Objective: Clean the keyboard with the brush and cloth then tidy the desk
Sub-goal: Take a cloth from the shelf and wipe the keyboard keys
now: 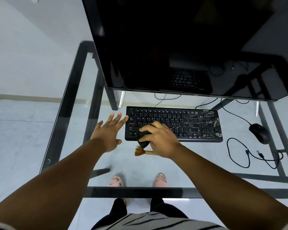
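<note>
A black keyboard [189,125] lies on the glass desk [106,163] below the monitor; its right end shows pale smears. My right hand [160,138] presses a bunched black cloth [144,138] onto the keyboard's lower left keys. A small brush [140,151] with brown bristles and a wooden handle lies on the glass just in front of the keyboard, its handle running under my right hand. My left hand [108,130] is spread flat beside the keyboard's left edge, fingertips touching that edge, holding nothing.
A large dark monitor [181,47] stands behind the keyboard. A black mouse [258,132] sits at the right, with a loose looped cable [239,153] in front of it. The desk's dark metal frame [140,191] runs along the near edge. My feet show through the glass.
</note>
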Demonstrator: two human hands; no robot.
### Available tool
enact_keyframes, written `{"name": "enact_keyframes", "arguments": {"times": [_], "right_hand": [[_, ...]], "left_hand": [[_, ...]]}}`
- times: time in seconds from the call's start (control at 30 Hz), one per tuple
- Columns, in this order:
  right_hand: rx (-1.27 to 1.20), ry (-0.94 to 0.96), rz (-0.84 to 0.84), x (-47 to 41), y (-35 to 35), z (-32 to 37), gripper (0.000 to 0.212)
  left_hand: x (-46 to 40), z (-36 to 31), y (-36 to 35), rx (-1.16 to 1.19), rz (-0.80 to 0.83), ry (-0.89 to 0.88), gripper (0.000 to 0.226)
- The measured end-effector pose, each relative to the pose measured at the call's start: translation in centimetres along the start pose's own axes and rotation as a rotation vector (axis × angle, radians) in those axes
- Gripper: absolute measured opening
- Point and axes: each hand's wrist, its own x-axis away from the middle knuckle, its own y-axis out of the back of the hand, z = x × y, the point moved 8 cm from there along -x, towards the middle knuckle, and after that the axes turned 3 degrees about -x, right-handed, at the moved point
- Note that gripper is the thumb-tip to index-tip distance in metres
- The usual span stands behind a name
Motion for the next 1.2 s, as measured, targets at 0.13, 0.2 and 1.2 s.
{"name": "enact_keyframes", "arguments": {"times": [0.13,0.2,1.2], "right_hand": [[-0.006,-0.023,-0.008,-0.9,0.1,0.4,0.039],[-0.016,-0.004,0.013,-2.0,-0.2,1.8,0.038],[-0.084,-0.516,-0.37,12.7,4.1,-13.7,0.047]], "left_hand": [[0.1,0.6,0.1,-0.004,0.021,0.015,0.096],[0.0,1.0,0.0,-0.002,0.023,0.021,0.095],[-4.5,-9.8,2.6,-0.087,-0.074,-0.029,0.135]]}}
